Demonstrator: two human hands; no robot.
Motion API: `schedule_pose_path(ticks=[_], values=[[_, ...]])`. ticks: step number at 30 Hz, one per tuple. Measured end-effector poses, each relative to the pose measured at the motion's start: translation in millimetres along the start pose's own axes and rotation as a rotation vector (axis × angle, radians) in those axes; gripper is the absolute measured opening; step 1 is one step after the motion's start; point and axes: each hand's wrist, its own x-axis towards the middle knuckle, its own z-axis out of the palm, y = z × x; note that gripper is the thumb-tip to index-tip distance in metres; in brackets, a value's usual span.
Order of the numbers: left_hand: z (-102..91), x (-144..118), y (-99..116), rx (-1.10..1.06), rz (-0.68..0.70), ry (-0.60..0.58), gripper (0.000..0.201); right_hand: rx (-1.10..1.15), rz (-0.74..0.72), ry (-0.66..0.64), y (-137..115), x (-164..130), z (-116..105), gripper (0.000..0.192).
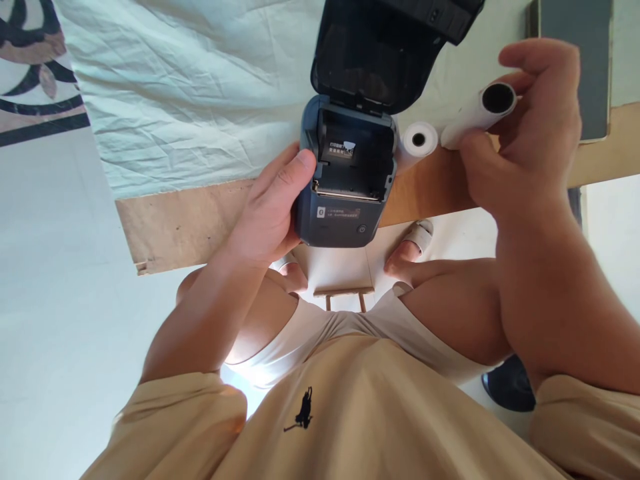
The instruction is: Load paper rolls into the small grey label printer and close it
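A small dark grey label printer (345,180) stands at the table's near edge with its lid (375,47) swung up and its paper bay empty. My left hand (273,207) grips the printer's left side, thumb on the top corner. My right hand (530,127) is raised to the right of the printer and pinches a white tube-shaped roll (477,113) with a dark hollow core, its open end facing me. A white paper roll (419,140) lies on the table just right of the printer, between it and the held roll.
A crumpled white cloth (200,87) covers the table's far left part; bare wooden tabletop (190,220) shows along the near edge. A dark flat rectangular item (575,60) lies at the far right. My knees and feet show below the table edge.
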Motion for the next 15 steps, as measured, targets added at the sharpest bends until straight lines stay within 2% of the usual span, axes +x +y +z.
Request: schedule_pose_path(ticks=[2,5,10,12,14,15], values=[[-0.6,1,-2,-0.004,0.011,0.009,0.047,0.036,-0.030,-0.020,0,0,1,0.066],[-1.7,2,-4,-0.006,0.037,0.004,0.052,-0.039,-0.108,-0.019,0,1,3,0.055],[-0.9,2,-4,-0.013,0.042,-0.005,0.053,-0.125,-0.046,0.031,8,7,9,0.041],[0.1,1,-4,-0.014,0.042,0.003,0.051,-0.096,-0.105,0.071,11,9,8,0.045],[0.8,1,-4,-0.015,0.058,0.014,0.050,0.020,-0.195,0.141,11,8,5,0.057],[0.9,1,-4,-0.015,0.069,0.018,0.051,0.103,-0.194,0.184,8,7,3,0.057]])
